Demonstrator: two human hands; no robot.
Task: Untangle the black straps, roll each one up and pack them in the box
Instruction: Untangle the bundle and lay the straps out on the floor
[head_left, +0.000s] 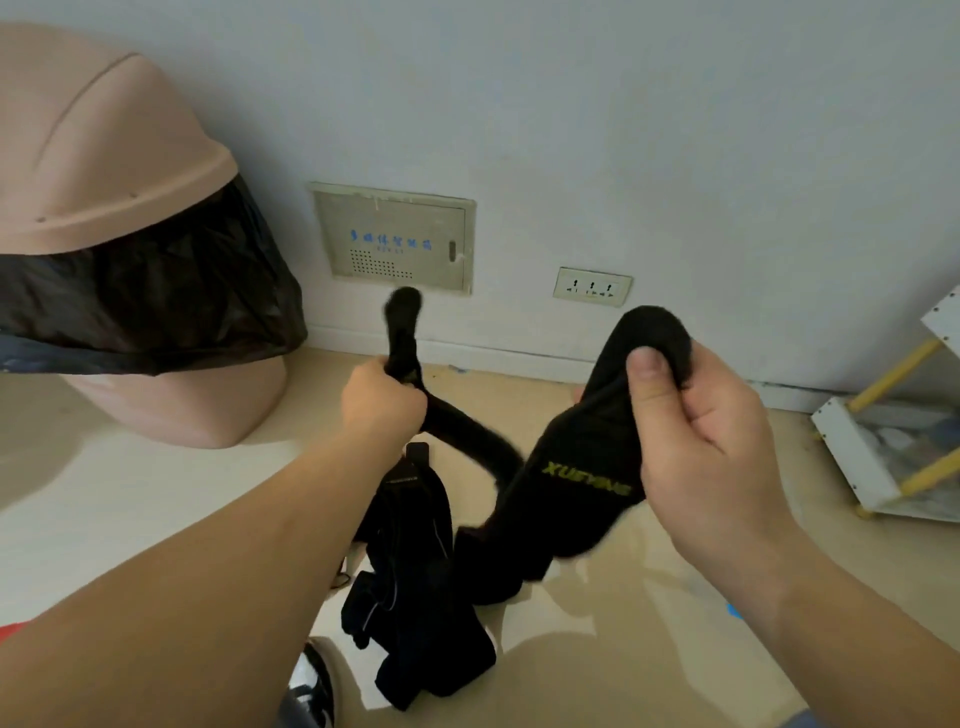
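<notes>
A wide black strap (571, 499) with yellow-green lettering printed across it is held up above the floor (156, 493). Its rounded, padded upper end is pinched by the right hand (696, 431), the thumb pressed on the front and the fingers (727, 415) curled in behind. A narrower black band (467, 436) is gripped in the clenched left hand (382, 402). Its fuzzy tip is seen standing up above the fist, and the rest arcs down to the right and passes behind the wide strap. The two are possibly one piece, though the join is hidden. The lower part of the wide strap is seen trailing down into a tangle of black straps (410, 571), which is bunched low between the two forearms, with thin pale edging visible on some bands. Whether the tangle hangs or rests on the floor cannot be told.

The scene is closed off behind by a pale wall (623, 130), on which a panel (395, 239) and a socket (592, 287) are set. The left is taken up by a pink bin (104, 156) lined with a black bag (156, 301), and a white rack (852, 457) with yellow bars stands at the right edge. Bare floor is seen between bin and rack. A shoe (311, 675) is partly visible just beside the tangle at the bottom.
</notes>
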